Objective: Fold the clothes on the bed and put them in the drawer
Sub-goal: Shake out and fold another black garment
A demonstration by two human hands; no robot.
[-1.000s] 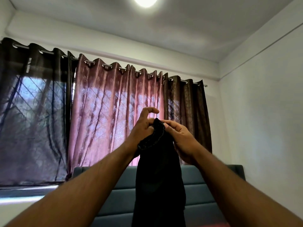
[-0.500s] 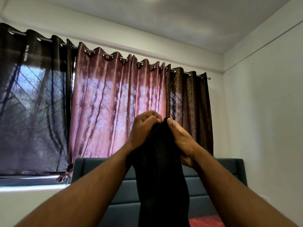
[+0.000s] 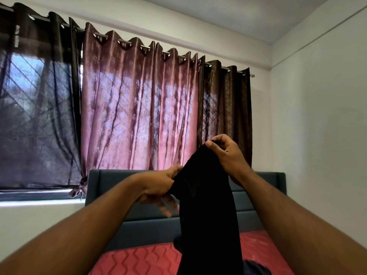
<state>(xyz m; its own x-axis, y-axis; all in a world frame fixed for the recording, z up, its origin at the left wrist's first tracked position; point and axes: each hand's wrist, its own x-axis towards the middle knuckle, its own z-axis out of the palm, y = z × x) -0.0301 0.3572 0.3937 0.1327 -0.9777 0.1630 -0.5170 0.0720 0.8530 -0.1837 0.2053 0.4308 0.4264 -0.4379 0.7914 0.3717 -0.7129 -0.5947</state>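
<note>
The right hand (image 3: 224, 153) pinches the top of the black garment (image 3: 206, 205) held up over the red bed (image 3: 143, 259), the left hand (image 3: 158, 185) grips its side lower down, and if either pinch slips it could drop in a heap

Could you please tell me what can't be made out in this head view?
- Black garment: lower end cut off by the bottom edge; its type is unclear.
- Left hand: fingertips motion-blurred.
- Dark cloth on the red mattress: mostly hidden by the garment and right forearm.
- Drawer: out of view.
</note>
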